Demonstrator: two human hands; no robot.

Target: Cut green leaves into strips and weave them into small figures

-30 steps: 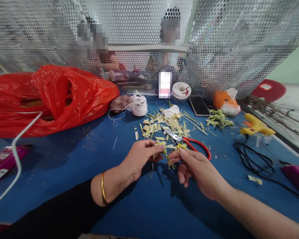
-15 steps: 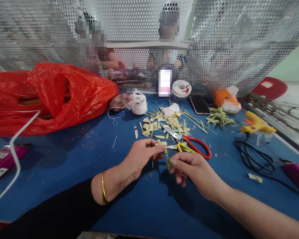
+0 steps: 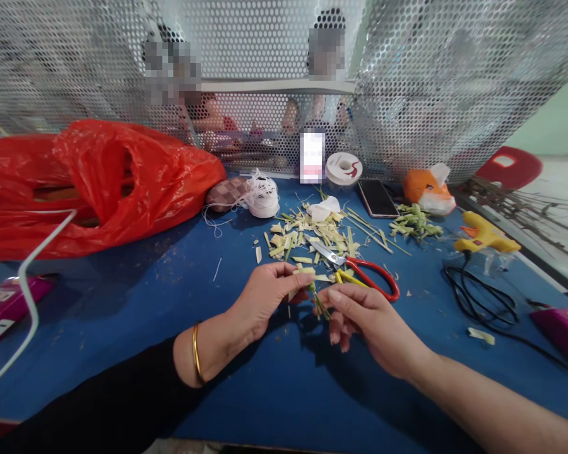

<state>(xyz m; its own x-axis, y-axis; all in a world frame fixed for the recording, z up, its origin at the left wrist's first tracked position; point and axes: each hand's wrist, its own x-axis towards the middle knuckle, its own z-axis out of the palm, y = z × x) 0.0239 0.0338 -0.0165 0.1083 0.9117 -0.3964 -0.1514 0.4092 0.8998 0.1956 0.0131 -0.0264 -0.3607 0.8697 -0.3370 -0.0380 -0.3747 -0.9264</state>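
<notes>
My left hand [image 3: 265, 299], with a gold bangle on the wrist, pinches the top of a small bundle of green and pale leaf strips [image 3: 316, 297] above the blue table [image 3: 123, 302]. My right hand [image 3: 364, 321] grips the bundle's lower green stems between thumb and fingers. The two hands nearly touch. Just behind them lie red-handled scissors [image 3: 360, 268], blades shut, and a scatter of cut leaf scraps [image 3: 307, 236].
A red plastic bag [image 3: 99, 183] fills the back left. A spool of white thread [image 3: 264, 197], a tape roll [image 3: 343, 169], a dark phone [image 3: 377, 198] and an orange pouch [image 3: 428, 189] stand behind. A yellow glue gun [image 3: 485, 234] with black cord lies at right. Perforated screen behind, people beyond.
My right hand shifted along the bundle's stems, first sliding down and then coming back up close to my left hand. My left hand kept its pinch in place.
</notes>
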